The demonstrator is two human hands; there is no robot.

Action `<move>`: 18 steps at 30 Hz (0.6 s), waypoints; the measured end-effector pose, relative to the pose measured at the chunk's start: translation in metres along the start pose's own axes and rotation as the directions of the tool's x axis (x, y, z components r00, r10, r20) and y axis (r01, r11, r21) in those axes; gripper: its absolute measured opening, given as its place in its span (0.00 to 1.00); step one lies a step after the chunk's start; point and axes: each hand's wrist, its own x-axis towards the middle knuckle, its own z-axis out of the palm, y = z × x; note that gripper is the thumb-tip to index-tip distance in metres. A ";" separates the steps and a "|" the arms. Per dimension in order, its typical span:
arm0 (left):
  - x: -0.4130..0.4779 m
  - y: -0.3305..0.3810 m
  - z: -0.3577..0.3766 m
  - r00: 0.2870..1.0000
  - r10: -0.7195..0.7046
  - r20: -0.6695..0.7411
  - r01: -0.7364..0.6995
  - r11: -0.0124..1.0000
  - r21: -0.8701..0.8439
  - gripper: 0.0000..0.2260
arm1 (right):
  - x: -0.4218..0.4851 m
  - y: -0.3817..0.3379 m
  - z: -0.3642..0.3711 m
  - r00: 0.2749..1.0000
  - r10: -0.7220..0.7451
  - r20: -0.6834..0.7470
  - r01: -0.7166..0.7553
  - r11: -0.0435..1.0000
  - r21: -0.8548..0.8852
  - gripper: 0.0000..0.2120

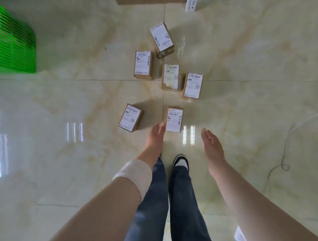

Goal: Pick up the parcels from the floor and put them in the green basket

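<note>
Several small cardboard parcels with white labels lie on the glossy tiled floor ahead of me. The nearest parcel point(174, 119) sits just beyond my fingertips, with another parcel point(130, 117) to its left. Farther off lie a parcel point(143, 64), a parcel point(170, 77), a parcel point(192, 86) and a tilted parcel point(161, 39). My left hand point(157, 133) reaches out with straight fingers, its tips at the nearest parcel's lower left corner. My right hand point(210, 144) is open and empty, to the right of that parcel. The green basket point(16, 46) stands at the far left.
My legs in blue jeans and one dark-and-white shoe point(181, 160) are below my hands. A thin cable point(284, 151) runs across the floor at the right. A white socket plate point(191, 6) and a brown cardboard edge point(149, 2) are at the top.
</note>
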 end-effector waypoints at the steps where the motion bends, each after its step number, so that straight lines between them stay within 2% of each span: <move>1: 0.007 -0.006 0.003 1.000 -0.014 0.018 0.014 0.999 -0.048 0.23 | 0.007 0.003 -0.004 1.000 -0.004 0.006 0.004 1.000 -0.023 0.27; 3: 0.017 -0.018 0.011 0.999 -0.032 0.029 0.033 0.999 -0.037 0.25 | 0.029 0.015 -0.008 1.000 -0.011 0.003 0.011 0.998 -0.062 0.27; 6: 0.058 -0.045 0.020 0.997 -0.043 0.063 0.036 0.994 0.100 0.24 | 0.075 0.041 0.001 0.999 -0.042 0.016 0.043 0.991 -0.123 0.28; 8: 0.097 -0.063 0.026 1.000 -0.004 0.028 0.001 0.994 0.112 0.24 | 0.116 0.060 0.017 0.998 -0.048 0.028 0.052 0.984 -0.170 0.28; 12: 0.190 -0.105 0.047 1.000 0.018 0.010 -0.019 0.997 0.078 0.23 | 0.209 0.100 0.063 0.990 -0.114 0.078 0.128 0.971 -0.200 0.27; 14: 0.229 -0.124 0.058 1.000 0.002 0.000 -0.002 1.000 -0.009 0.24 | 0.246 0.118 0.087 0.976 -0.192 0.100 0.209 0.957 -0.203 0.24; 18: 0.278 -0.147 0.079 0.993 0.112 -0.033 -0.116 0.983 -0.142 0.24 | 0.293 0.142 0.118 0.953 -0.288 0.090 0.295 0.952 -0.082 0.24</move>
